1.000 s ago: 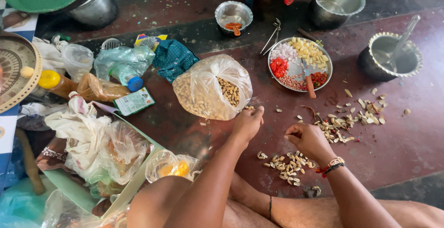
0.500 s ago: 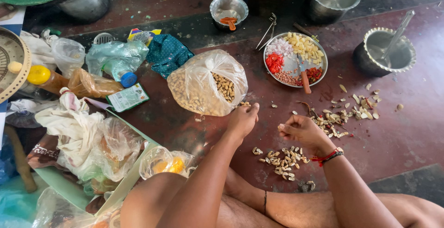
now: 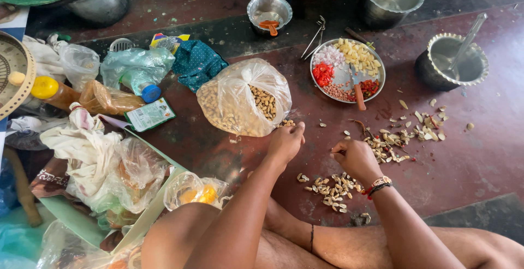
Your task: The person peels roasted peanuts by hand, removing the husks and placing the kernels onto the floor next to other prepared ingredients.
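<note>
Mid-shelling on the floor: the left hand [image 3: 284,142] reaches with loose fingers into the peanut bag [image 3: 243,101] mouth, while the right hand [image 3: 355,157], beside it, pinches a nut, likely cracking next.

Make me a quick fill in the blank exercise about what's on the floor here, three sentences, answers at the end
1. The left hand reaches to the mouth of a clear plastic bag full of ____.
2. The round steel plate of chopped ingredients also holds a ____ with an orange handle.
3. The right hand wears a beaded band on its ____.

Missing words: peanuts; knife; wrist
</note>
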